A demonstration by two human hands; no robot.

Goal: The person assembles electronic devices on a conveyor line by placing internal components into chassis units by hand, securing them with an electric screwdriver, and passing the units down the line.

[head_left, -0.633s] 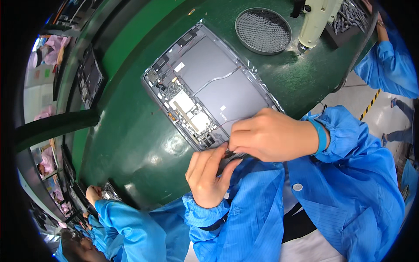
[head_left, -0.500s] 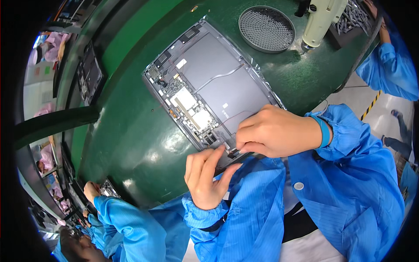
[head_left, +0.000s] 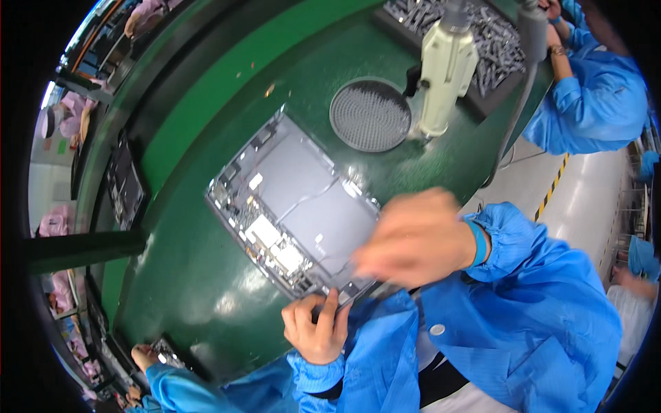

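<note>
A laptop base with its inside exposed (head_left: 313,206) lies aslant on the green bench. It shows a circuit board along its left side and flat grey cells on the rest. My left hand (head_left: 313,327) is closed at the near corner, thumb and forefinger pressed against the edge. Over the near right part of the base is my right hand (head_left: 413,237), smeared by motion. Its fingers are too blurred to show whether they hold anything.
Beyond the base sit a round grey perforated dish (head_left: 370,120), a pale powered screwdriver (head_left: 444,79) and a dark tray with many small metal parts (head_left: 489,51). Another laptop base (head_left: 126,182) stands at the left. Co-workers in blue sleeves (head_left: 585,110) work at right and lower left.
My right hand has lifted off the near corner and is moving fast. The left hand stays at that corner, its fingers closer together. The whole view has shifted, showing more of the far bench.
</note>
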